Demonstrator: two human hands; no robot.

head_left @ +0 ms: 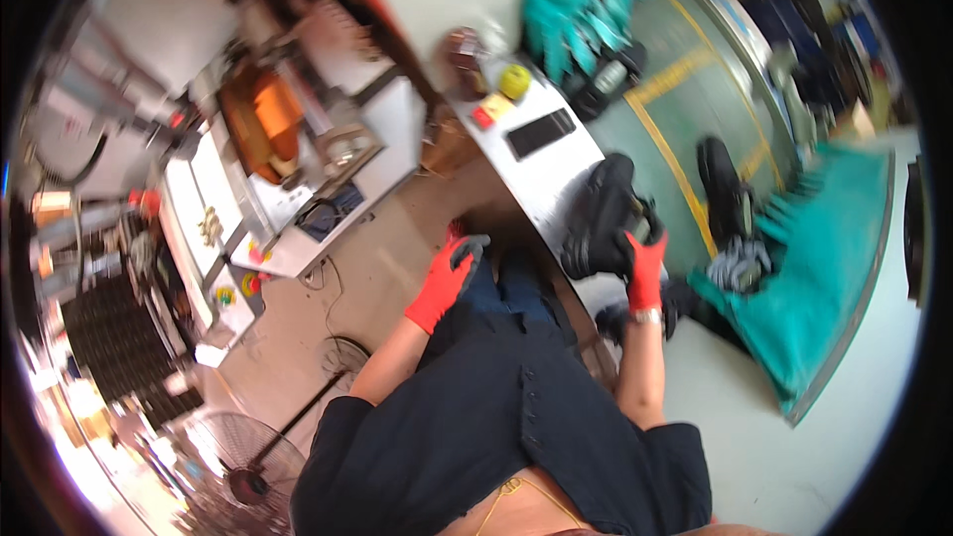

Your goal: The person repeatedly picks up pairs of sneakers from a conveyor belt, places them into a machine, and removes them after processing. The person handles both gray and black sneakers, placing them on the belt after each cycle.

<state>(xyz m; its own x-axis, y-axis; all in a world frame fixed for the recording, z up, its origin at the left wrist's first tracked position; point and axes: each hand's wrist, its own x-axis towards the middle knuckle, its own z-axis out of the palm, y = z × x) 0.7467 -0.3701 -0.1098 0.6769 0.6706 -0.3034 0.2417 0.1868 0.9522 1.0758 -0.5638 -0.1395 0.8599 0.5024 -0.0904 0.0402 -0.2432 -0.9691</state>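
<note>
The right hand point(646, 263) is touching a black shoe point(601, 210), grip unclear; the left hand point(444, 282) is curling half-open, seemingly empty. The shoe is looking light, its stiff heel probably holding best.

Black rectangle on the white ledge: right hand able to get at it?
Probably not straight across: a black shoe lies between the right hand and the black rectangle; reaching over looks possible.

Left forearm point(385, 365) bare, angled forward and inward; left grip point(449, 276) red-gloved, dark-tipped fingers point(477, 241) loosely bent, thumb apart. Right forearm point(640, 372) bare, reaching nearly straight ahead; right grip point(645, 256) red-gloved, dark fingertips curled, exact closure unclear.
</note>
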